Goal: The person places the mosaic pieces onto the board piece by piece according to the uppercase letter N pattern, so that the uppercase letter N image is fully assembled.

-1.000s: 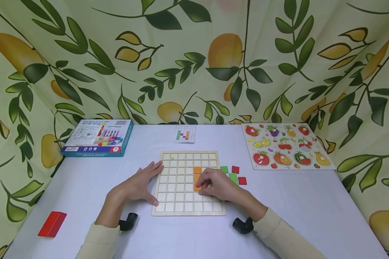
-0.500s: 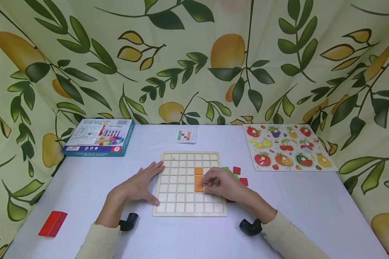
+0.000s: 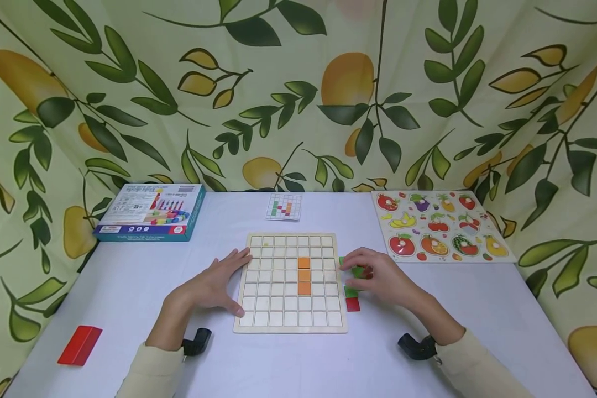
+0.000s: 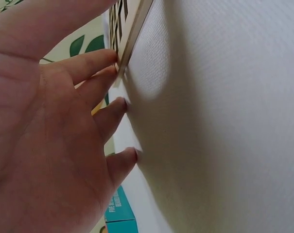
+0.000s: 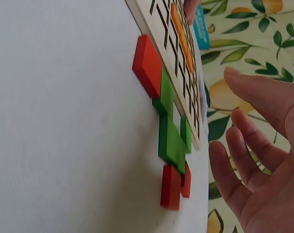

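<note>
A wooden grid board [image 3: 291,328] lies in the middle of the white table, with three orange square tiles [image 3: 304,275] in one of its columns. My left hand [image 3: 211,283] rests with spread fingers along the board's left edge; the left wrist view shows its fingertips at that edge. Over the loose tiles by the board's right side hovers my right hand [image 3: 378,276], fingers relaxed and apart, holding nothing in the right wrist view. Under and around it are green tiles [image 5: 172,138] and red tiles [image 5: 147,67], partly hidden by the hand in the head view.
A small pattern card [image 3: 283,207] lies behind the board. At the back left is a boxed toy set [image 3: 149,213], at the back right a fruit puzzle board [image 3: 440,226]. A red folded block [image 3: 79,345] sits at the front left.
My right hand has let go of the lowest orange tile and moved right, off the board, to the green and red tiles. The left hand has stayed in place.
</note>
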